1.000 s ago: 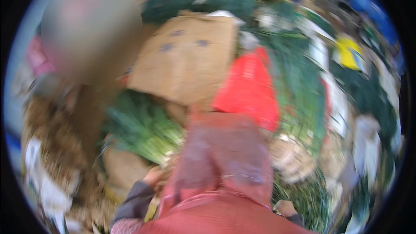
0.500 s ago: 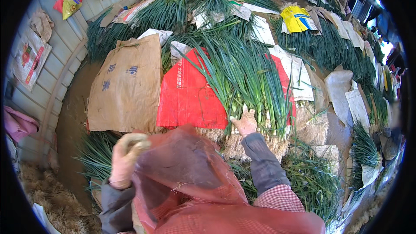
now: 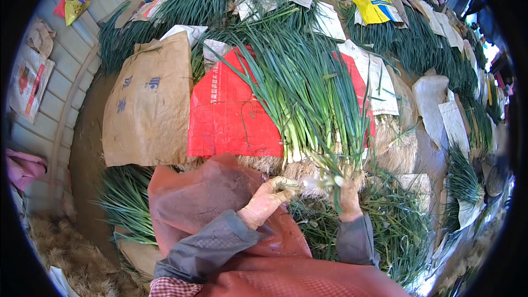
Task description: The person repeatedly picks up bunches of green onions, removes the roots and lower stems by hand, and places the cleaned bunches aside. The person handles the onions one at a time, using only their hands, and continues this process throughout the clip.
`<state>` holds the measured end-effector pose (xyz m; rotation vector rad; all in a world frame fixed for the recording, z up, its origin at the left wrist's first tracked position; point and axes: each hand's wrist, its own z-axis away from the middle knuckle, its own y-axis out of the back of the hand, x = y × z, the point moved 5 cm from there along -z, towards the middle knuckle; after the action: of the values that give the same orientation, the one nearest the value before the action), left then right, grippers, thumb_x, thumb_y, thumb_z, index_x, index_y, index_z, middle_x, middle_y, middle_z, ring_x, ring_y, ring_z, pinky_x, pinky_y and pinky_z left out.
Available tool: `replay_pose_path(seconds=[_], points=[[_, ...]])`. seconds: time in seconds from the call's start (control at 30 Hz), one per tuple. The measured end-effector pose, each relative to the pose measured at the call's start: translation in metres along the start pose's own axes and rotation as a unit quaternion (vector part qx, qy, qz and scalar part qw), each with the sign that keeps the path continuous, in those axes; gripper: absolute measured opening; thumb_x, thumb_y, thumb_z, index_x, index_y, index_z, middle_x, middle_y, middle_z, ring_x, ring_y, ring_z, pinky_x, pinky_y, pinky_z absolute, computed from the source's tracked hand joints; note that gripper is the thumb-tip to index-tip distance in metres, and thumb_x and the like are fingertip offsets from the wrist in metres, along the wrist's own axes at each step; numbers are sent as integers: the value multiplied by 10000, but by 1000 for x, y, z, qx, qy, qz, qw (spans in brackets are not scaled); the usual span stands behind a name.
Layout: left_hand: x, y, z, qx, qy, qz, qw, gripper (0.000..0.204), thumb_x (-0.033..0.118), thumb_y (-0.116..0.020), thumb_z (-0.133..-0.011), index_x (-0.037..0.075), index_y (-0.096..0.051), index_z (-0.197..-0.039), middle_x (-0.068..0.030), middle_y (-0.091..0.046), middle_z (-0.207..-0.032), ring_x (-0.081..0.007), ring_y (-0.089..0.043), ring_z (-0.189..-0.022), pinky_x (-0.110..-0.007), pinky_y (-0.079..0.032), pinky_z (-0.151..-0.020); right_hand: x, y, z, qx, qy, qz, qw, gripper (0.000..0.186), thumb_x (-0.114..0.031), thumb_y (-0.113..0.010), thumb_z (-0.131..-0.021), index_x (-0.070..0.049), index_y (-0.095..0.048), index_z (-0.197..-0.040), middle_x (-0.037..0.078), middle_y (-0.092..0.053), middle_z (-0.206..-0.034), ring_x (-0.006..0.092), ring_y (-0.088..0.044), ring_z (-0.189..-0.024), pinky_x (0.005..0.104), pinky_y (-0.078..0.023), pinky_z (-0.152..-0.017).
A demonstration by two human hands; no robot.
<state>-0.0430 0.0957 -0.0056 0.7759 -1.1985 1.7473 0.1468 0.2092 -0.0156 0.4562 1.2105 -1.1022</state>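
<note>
Closed around a green onion (image 3: pixel 329 166), my right hand (image 3: pixel 348 201) is just below the root ends of a large spread pile of green onions (image 3: pixel 308 88). The held onion's green leaves run up past that pile's lower edge, and one leaf hangs below the hand. My left hand (image 3: pixel 269 201), in a pale glove, points to the right with its fingers pinched together beside the onion. A whitish blur lies between the two hands; what the left fingers hold is not clear. The pile rests on a red sack (image 3: pixel 236 115).
A reddish apron (image 3: pixel 214 192) covers my lap. Loose green leaves (image 3: pixel 396 231) are heaped at lower right. A brown sack (image 3: pixel 146 110) lies left of the red one. More onion bundles (image 3: pixel 192 5) stand behind, with a yellow sack (image 3: pixel 375 8). A panelled wall (image 3: pixel 60 99) runs along the left.
My right hand has drawn back from the pile toward me with a green onion in it. My left hand has swung right from the apron's left side and now pinches near it.
</note>
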Motion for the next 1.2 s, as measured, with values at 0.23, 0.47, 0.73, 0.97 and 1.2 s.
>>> replay_pose_path(seconds=[0.23,0.47,0.73,0.97,1.2], points=[[4,9,2,35,16,67,997,240,109,-570,-901,28,-576,-1127,-64,-633,-1075,-154,-596,-994,-294,-472,-863,37,115,128,-48,-248,0,967,396,-327,-586,-813,37,-536,-958,219,-633,-973,268,-648,-771,246,-500,-612],[-11,-11,-1,1,20,46,999,235,82,-561,-893,36,-574,-1122,-73,-625,-1103,-183,-600,-1002,-309,-469,-868,41,116,91,-144,-183,690,686,369,-349,-527,-863,-20,-595,-1017,168,-626,-1011,285,-609,-911,392,-479,-835],[-16,0,8,22,-8,94,995,264,115,-552,-909,28,-550,-1158,-78,-618,-1121,-173,-589,-1025,-308,-461,-893,-4,-29,-111,-62,-136,546,824,596,-321,-494,-884,64,-370,-1321,260,-459,-1295,318,-454,-1210,411,-341,-1048],[-24,-3,0,29,-38,82,995,326,141,-571,-909,12,-522,-1204,-69,-618,-1095,-157,-593,-994,-310,-459,-896,-27,-13,0,-132,-96,295,942,424,-250,-610,-862,-32,-534,-1218,138,-616,-1064,214,-575,-982,354,-464,-875],[-35,-31,-24,-6,22,21,1000,327,145,-584,-901,-8,-525,-1185,-85,-635,-1031,-153,-596,-967,-293,-474,-869,-15,-55,39,-205,9,429,879,295,-272,-621,-824,-74,-618,-1043,152,-624,-961,301,-588,-917,372,-459,-823]])
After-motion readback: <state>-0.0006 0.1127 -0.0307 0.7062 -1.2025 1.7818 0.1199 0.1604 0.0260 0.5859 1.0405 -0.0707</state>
